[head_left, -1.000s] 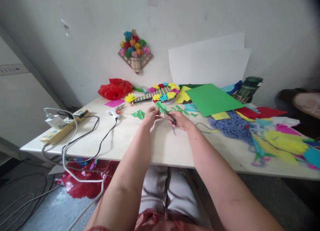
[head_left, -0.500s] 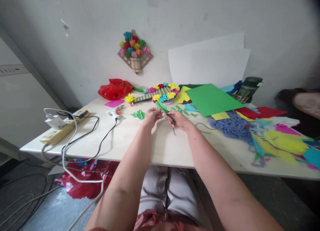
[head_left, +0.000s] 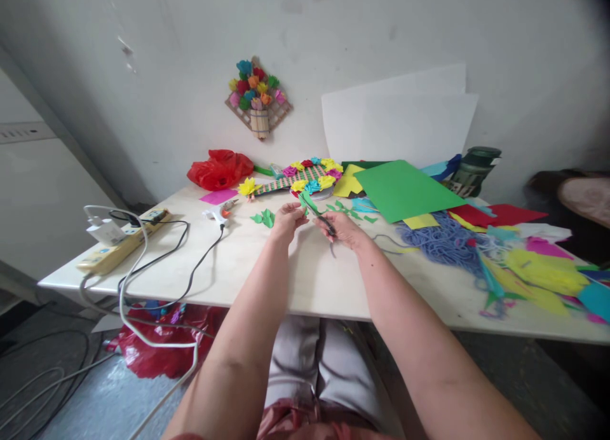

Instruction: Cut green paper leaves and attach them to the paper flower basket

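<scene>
My right hand is closed around the handles of a pair of scissors, whose blades point up and left. My left hand pinches a small piece of green paper, which lies right by the blades. Whether the blades are apart or together is too small to tell. Left of my left hand rests a small pile of green paper leaves. More green scraps are scattered beyond my right hand. Behind them lies a woven, guitar-like craft edged with colourful paper flowers.
A glue gun and a power strip with cables occupy the table's left side. On the right are a large green sheet, blue yarn and mixed paper. A dark bottle and a red bag stand farther back.
The green paper between my hands has shifted slightly and shows a different outline beside the blades. Both hands stay in nearly the same place.
</scene>
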A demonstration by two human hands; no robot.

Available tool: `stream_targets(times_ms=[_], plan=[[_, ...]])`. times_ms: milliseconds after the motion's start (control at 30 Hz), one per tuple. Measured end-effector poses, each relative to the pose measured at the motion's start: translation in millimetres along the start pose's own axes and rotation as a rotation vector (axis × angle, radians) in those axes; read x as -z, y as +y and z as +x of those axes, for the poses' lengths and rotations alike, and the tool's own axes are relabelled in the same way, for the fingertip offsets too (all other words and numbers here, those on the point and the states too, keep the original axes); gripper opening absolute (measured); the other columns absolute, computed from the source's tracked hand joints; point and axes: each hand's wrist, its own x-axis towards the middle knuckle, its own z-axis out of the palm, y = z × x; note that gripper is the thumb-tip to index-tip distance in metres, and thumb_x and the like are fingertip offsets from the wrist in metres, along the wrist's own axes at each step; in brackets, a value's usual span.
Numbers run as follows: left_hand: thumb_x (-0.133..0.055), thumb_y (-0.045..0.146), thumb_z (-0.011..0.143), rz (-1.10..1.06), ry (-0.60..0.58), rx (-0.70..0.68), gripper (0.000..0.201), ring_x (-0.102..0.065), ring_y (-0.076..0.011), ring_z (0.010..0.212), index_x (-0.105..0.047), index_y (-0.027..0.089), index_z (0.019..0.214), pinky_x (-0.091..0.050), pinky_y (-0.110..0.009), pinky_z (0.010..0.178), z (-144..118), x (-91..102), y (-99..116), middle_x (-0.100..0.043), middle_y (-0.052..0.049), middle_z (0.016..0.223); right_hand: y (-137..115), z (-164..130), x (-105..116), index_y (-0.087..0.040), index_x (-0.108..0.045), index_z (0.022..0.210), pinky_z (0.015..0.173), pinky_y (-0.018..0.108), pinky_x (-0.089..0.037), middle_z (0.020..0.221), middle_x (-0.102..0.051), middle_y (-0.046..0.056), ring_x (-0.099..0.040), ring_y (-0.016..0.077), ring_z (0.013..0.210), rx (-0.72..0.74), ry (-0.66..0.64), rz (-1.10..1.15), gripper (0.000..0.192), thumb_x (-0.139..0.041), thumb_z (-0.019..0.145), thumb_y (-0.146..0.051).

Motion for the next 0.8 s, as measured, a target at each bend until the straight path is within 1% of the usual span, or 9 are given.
stream_targets(times_ms=[100, 167, 300, 433, 633, 800], plan=[[-0.078, 0.017, 0.055, 0.019, -0.006, -0.042, 0.039, -0.056, -0.0090, 0.050, -0.053, 0.015, 0.085, -0.050, -0.028, 0.061, -0.3, 0.3, -0.6, -0.058, 0.004, 0.057, -1.9, -1.3, 0.6, -0.014, -0.058, 0.069, 0.030, 0.015, -0.029, 0.044, -0.049, -0.006, -0.037, 0.0038, 0.035, -0.004, 0.009, 0.011, 0.029, -0.076, 0.061, -0.036], [-0.079, 0.019, 0.055, 0.032, -0.009, -0.059, 0.040, -0.056, -0.0089, 0.050, -0.054, 0.014, 0.085, -0.050, -0.028, 0.061, 0.2, 0.5, -1.4, -0.059, 0.004, 0.058, -3.0, -2.0, 0.8, -0.014, -0.059, 0.070, 0.030, 0.015, -0.029, 0.043, -0.049, -0.006, -0.037, 0.0035, 0.035, -0.009, 0.012, 0.015, 0.031, -0.077, 0.060, -0.037], [-0.079, 0.020, 0.054, 0.049, 0.009, -0.059, 0.035, -0.056, -0.0085, 0.050, -0.055, 0.013, 0.079, -0.051, -0.029, 0.061, 1.5, 0.0, -2.5, -0.059, 0.002, 0.059, -2.4, -2.0, 1.2, -0.014, -0.060, 0.072, 0.031, 0.015, -0.029, 0.044, -0.049, -0.006, -0.038, 0.0034, 0.036, -0.006, 0.013, 0.019, 0.035, -0.078, 0.056, -0.039], [-0.080, 0.018, 0.054, 0.064, 0.018, -0.044, 0.032, -0.054, -0.0074, 0.047, -0.053, 0.013, 0.071, -0.050, -0.027, 0.057, 1.1, -1.4, -1.7, -0.056, 0.003, 0.055, -1.8, -1.9, 2.2, -0.014, -0.060, 0.072, 0.031, 0.015, -0.029, 0.044, -0.050, -0.006, -0.037, 0.0031, 0.036, 0.002, -0.002, -0.002, 0.036, -0.078, 0.057, -0.040], [-0.081, 0.018, 0.051, 0.077, -0.016, -0.031, 0.035, -0.051, -0.0062, 0.046, -0.052, 0.013, 0.070, -0.048, -0.024, 0.052, -1.4, -3.0, -1.3, -0.053, 0.004, 0.054, -4.5, -3.3, 4.0, -0.015, -0.057, 0.069, 0.031, 0.015, -0.029, 0.045, -0.048, -0.007, -0.038, 0.0033, 0.036, -0.028, -0.016, -0.047, 0.035, -0.077, 0.058, -0.041], [-0.080, 0.017, 0.051, 0.072, -0.034, -0.023, 0.034, -0.050, -0.0063, 0.047, -0.052, 0.013, 0.070, -0.047, -0.023, 0.051, -0.6, -3.0, -3.6, -0.053, 0.005, 0.054, -4.1, -3.2, 4.5, -0.015, -0.056, 0.069, 0.030, 0.015, -0.027, 0.045, -0.048, -0.006, -0.039, 0.0037, 0.036, -0.016, -0.034, -0.064, 0.034, -0.075, 0.060, -0.042]])
